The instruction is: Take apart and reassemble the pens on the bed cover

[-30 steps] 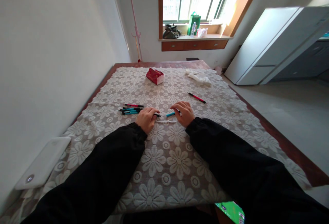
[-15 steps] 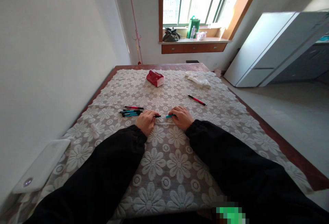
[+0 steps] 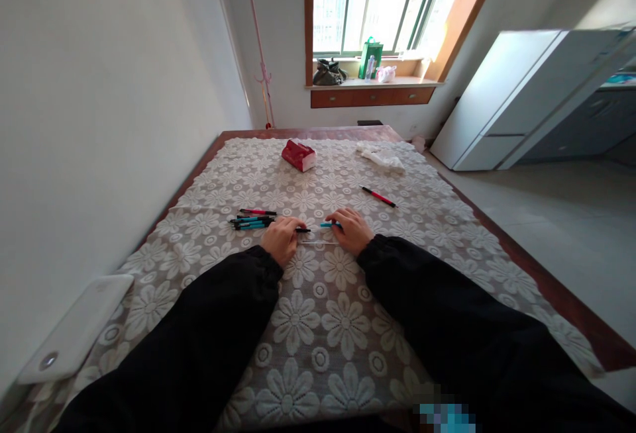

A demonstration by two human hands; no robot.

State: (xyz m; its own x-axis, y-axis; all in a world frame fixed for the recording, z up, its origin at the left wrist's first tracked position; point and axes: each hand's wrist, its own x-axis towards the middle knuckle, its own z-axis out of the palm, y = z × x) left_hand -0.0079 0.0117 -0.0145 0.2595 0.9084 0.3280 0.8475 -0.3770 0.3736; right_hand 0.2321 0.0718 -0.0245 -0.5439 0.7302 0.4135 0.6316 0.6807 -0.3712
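Note:
Both my hands rest on a white lace flower tablecloth (image 3: pixel 322 327). My left hand (image 3: pixel 281 238) is closed on a thin black pen part (image 3: pixel 302 230) whose tip points right. My right hand (image 3: pixel 352 228) is closed on a blue pen part (image 3: pixel 326 224) that points left toward it. The two parts lie close, tip to tip. A thin clear refill tube (image 3: pixel 318 242) lies on the cloth between my hands. A bundle of blue, black and red pens (image 3: pixel 251 220) sits just left of my left hand.
A lone red pen (image 3: pixel 378 196) lies beyond my right hand. Further back are a red tissue pack (image 3: pixel 299 154) and a crumpled white cloth (image 3: pixel 380 155). A white flat device (image 3: pixel 74 330) lies at the near left. The wall runs along the left; open floor is on the right.
My hands have drawn slightly closer together and the blue part shows less beyond my right fingers. The view has tilted a little; the other things lie where they were.

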